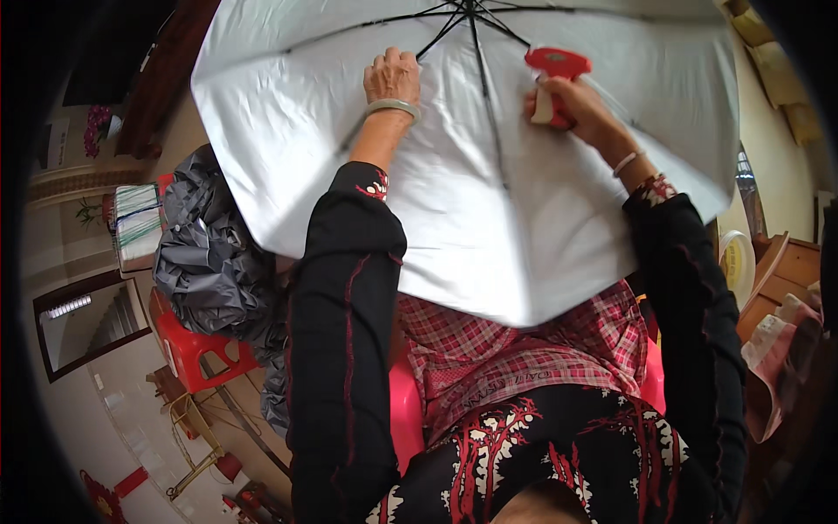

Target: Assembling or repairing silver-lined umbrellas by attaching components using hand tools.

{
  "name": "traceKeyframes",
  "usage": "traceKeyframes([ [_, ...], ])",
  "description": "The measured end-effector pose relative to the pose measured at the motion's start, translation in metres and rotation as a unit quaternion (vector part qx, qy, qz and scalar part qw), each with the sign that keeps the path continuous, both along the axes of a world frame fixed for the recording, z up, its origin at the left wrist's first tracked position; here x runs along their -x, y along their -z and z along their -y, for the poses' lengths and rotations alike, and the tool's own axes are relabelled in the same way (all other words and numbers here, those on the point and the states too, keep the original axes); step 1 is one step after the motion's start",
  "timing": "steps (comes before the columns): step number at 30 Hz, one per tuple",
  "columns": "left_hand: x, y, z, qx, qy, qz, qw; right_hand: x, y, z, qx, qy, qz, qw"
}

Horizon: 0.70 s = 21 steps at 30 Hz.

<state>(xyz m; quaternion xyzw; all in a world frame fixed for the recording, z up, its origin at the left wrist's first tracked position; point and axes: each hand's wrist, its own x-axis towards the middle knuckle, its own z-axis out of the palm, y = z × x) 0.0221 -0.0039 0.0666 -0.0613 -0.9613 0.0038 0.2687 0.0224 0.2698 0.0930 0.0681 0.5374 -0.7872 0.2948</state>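
An opened umbrella [454, 236] with a silver inner side spreads across my lap, its black ribs [476, 61] meeting at a hub [470, 7] at the top edge. My left hand [393, 77], with a pale bangle at the wrist, is closed over one rib left of the hub; its fingertips are hidden. In my right hand [572, 103] is a red pistol-shaped hand tool [559, 61] with a cream-coloured part on its grip. The tool's front end is close to another rib right of the hub. Its exact kind I cannot tell.
A heap of dark grey crumpled fabric [209, 244] lies to the left, on and beside a red plastic stool [205, 354]. Bundled strips [138, 223] are stacked behind it. On the right are a white bucket [738, 266] and brown wooden furniture [772, 284].
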Motion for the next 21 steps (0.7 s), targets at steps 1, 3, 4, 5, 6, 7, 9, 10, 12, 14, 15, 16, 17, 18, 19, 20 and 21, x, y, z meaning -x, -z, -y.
traceKeyframes([
  [1,0.0,-0.002,-0.004,-0.047,0.008,0.013,0.999,-0.007,0.01,0.011,0.011,0.003,0.026,1.0],
  [3,0.0,-0.002,-0.022,-0.145,0.033,0.042,0.988,-0.015,0.02,0.025,0.019,0.011,0.054,0.998],
  [4,-0.004,0.0,-0.033,-0.144,0.033,0.044,0.988,-0.017,0.025,0.035,0.02,0.014,0.056,0.998],
  [5,-0.012,0.002,-0.048,-0.233,0.036,0.165,0.958,-0.02,0.028,0.043,0.019,0.019,0.057,0.998],
  [6,-0.017,0.003,-0.058,-0.316,0.038,0.282,0.905,-0.022,0.03,0.049,0.018,0.025,0.059,0.998],
  [7,-0.02,0.006,-0.056,-0.314,0.037,0.282,0.906,-0.024,0.027,0.058,0.019,0.024,0.06,0.998],
  [9,-0.027,0.021,-0.05,-0.371,0.024,0.205,0.905,-0.026,0.02,0.071,-0.004,0.011,0.043,0.999],
  [10,-0.03,0.024,-0.049,-0.4,0.017,0.165,0.902,-0.027,0.019,0.074,-0.017,0.004,0.035,0.999],
  [12,-0.028,0.029,-0.049,-0.394,0.015,0.158,0.905,-0.028,0.017,0.075,-0.014,-0.003,0.034,0.999],
  [14,-0.025,0.034,-0.049,-0.381,0.011,0.144,0.913,-0.029,0.015,0.076,-0.007,-0.018,0.034,0.999],
  [15,-0.025,0.033,-0.05,-0.382,0.011,0.144,0.913,-0.03,0.015,0.075,-0.008,-0.018,0.033,0.999],
  [16,-0.025,0.031,-0.051,-0.369,0.009,0.15,0.917,-0.032,0.013,0.074,0.042,-0.007,0.066,0.997],
  [17,-0.025,0.03,-0.052,-0.355,0.006,0.157,0.921,-0.033,0.012,0.072,0.092,0.003,0.098,0.991],
  [18,-0.025,0.028,-0.052,-0.342,0.004,0.164,0.925,-0.034,0.012,0.071,0.141,0.013,0.13,0.981],
  [19,-0.026,0.027,-0.053,-0.342,0.002,0.163,0.925,-0.033,0.016,0.069,0.141,0.011,0.13,0.981],
  [20,-0.026,0.026,-0.053,-0.349,0.004,0.169,0.922,-0.031,0.022,0.065,0.177,0.004,0.14,0.974],
  [21,-0.026,0.025,-0.053,-0.355,0.005,0.175,0.918,-0.028,0.028,0.062,0.212,-0.004,0.15,0.966],
])
